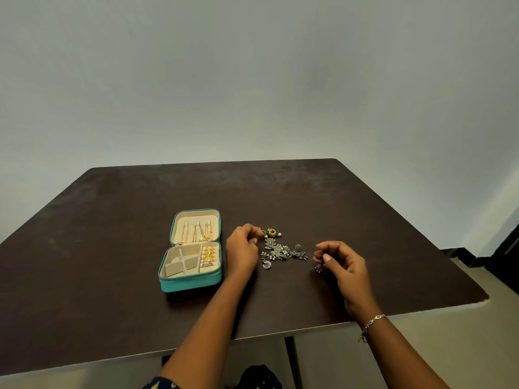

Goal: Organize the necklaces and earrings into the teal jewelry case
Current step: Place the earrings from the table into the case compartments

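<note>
The teal jewelry case [191, 284] lies open on the dark table. Gold necklaces [198, 231] hang in its lid and gold earrings [209, 253] fill its right slots. Right of the case lies a heap of silver earrings [282, 252]. Above the heap sits a green and gold earring [272, 232]. My left hand [243, 249] has curled fingers whose tips pinch the left end of that green and gold earring. My right hand [344, 266] pinches a small dark silver earring [319, 268] just above the table, right of the heap.
The dark brown table [112, 248] ends close to me along its front edge and at its right corner. A grey wall stands behind it. A bracelet [372, 322] circles my right wrist. Dark fabric shows below the table edge.
</note>
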A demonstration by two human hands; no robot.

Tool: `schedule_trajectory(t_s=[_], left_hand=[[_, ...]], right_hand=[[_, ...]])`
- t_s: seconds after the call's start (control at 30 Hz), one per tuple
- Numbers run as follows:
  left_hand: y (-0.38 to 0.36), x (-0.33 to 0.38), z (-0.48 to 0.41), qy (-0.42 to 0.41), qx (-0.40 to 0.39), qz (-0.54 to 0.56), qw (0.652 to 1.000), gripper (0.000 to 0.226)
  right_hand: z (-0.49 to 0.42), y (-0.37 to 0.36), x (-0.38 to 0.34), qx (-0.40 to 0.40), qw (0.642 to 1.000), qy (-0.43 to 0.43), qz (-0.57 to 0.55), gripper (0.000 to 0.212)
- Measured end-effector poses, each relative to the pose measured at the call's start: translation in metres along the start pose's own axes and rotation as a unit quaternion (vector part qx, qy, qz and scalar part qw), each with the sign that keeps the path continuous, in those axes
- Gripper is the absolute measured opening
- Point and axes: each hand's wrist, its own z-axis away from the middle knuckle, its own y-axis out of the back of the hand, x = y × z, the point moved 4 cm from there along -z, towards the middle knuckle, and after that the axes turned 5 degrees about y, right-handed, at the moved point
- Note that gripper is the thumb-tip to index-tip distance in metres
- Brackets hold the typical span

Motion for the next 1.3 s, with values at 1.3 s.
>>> schedule_trajectory(t_s=[1.3], left_hand=[[-0.014,0.070,0.006,-0.030,-0.203,0.297,0.933,0.016]], right_hand=[[-0.002,0.001,0.002,0.017,0.999,0.011,-0.034,0.028]])
